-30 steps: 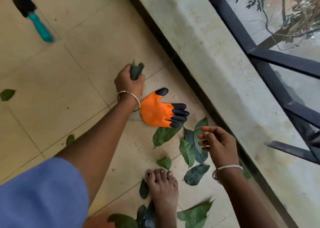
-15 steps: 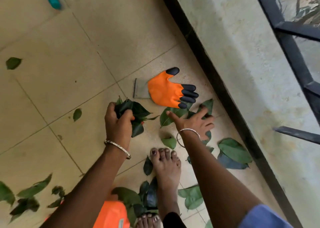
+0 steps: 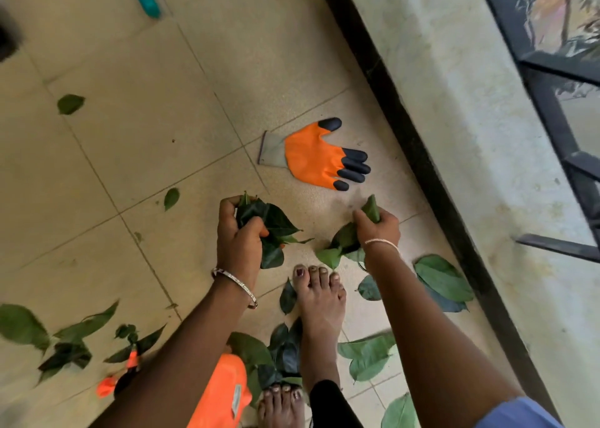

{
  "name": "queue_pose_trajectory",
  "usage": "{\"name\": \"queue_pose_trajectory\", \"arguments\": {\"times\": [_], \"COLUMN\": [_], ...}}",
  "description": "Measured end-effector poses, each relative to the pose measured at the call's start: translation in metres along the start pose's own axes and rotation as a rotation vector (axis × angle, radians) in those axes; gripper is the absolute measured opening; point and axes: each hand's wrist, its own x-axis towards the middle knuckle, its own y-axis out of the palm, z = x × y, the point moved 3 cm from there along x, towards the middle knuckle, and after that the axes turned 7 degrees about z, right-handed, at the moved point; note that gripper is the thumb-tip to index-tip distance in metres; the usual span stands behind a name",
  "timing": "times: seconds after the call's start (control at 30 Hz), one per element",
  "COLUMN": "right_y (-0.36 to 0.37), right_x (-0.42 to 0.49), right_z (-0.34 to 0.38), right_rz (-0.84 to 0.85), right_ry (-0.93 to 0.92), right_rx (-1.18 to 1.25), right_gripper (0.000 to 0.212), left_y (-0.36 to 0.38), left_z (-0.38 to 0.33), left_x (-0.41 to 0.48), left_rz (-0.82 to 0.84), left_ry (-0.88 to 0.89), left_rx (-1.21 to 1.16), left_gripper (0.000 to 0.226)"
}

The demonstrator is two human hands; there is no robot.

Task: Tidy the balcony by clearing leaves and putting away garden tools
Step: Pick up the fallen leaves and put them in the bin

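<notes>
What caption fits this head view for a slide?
Left hand and right hand each grip leaves above tiles, near an orange glove.

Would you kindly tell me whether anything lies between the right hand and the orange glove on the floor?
Nothing visible does: only bare tile separates the right hand from the orange glove. That hand grips leaves, as does the left hand, so neither is free to take it.

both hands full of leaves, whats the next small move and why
Probably tuck the right hand's few green leaves into the left hand's dark green leaf bunch: both hands grip leaves, and large green leaves lie on the beige tiles beside that arm.
</notes>
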Motion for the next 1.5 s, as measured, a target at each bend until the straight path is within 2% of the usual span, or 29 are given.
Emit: {"name": "queue_pose_trajectory", "arguments": {"times": [0.07, 0.2, 0.3, 0.37, 0.5, 0.63, 0.73, 0.8, 0.9, 1.03, 1.17, 1.5], "right_y": [-0.018, -0.057, -0.095, -0.119, -0.163, -0.212, -0.252, -0.282, -0.327, -0.382, -0.430, -0.540], "right_x": [-0.024, -0.087, -0.149, -0.189, -0.271, -0.363, -0.437, -0.489, -0.559, -0.643, -0.711, -0.834], "right_z": [0.001, 0.017, 0.039, 0.054, 0.095, 0.135, 0.152, 0.161, 0.164, 0.157, 0.137, 0.057], "right_rz": [0.024, 0.111, 0.210, 0.278, 0.440, 0.454, 0.482, 0.505, 0.483, 0.464, 0.370, 0.128], "right_ry": [0.043, 0.178, 0.217, 0.184, 0.020, -0.093, -0.155, -0.198, -0.302, -0.376, -0.490, -0.724], "right_rx": [0.224, 0.953, 1.160, 1.200, 1.205, 1.152, 1.157, 1.156, 1.148, 1.183, 1.211, 1.345], "right_gripper": [0.010, 0.030, 0.032, 0.028, 0.047, 0.030, 0.029, 0.028, 0.024, 0.019, 0.020, 0.023], "left_y": [-0.002, -0.002, 0.002, 0.006, 0.014, 0.016, 0.009, 0.005, 0.002, 0.001, 0.007, 0.052], "left_z": [-0.011, -0.041, -0.074, -0.101, -0.158, -0.218, -0.258, -0.291, -0.329, -0.359, -0.371, -0.400], "left_x": [-0.016, -0.058, -0.101, -0.133, -0.208, -0.285, -0.349, -0.400, -0.473, -0.558, -0.630, -0.779], "left_rz": [0.022, 0.043, 0.070, 0.116, 0.197, 0.280, 0.338, 0.378, 0.442, 0.474, 0.521, 0.774], "left_ry": [-0.025, -0.067, -0.092, -0.090, -0.070, -0.057, -0.066, -0.047, -0.006, 0.017, -0.050, 0.147], "left_rx": [-0.008, -0.048, -0.073, -0.104, -0.142, -0.215, -0.231, -0.254, -0.294, -0.346, -0.315, -0.141], "left_gripper": [0.039, 0.037, 0.027, 0.011, 0.018, 0.019, 0.036, 0.031, 0.013, 0.026, 0.040, 0.027]}}
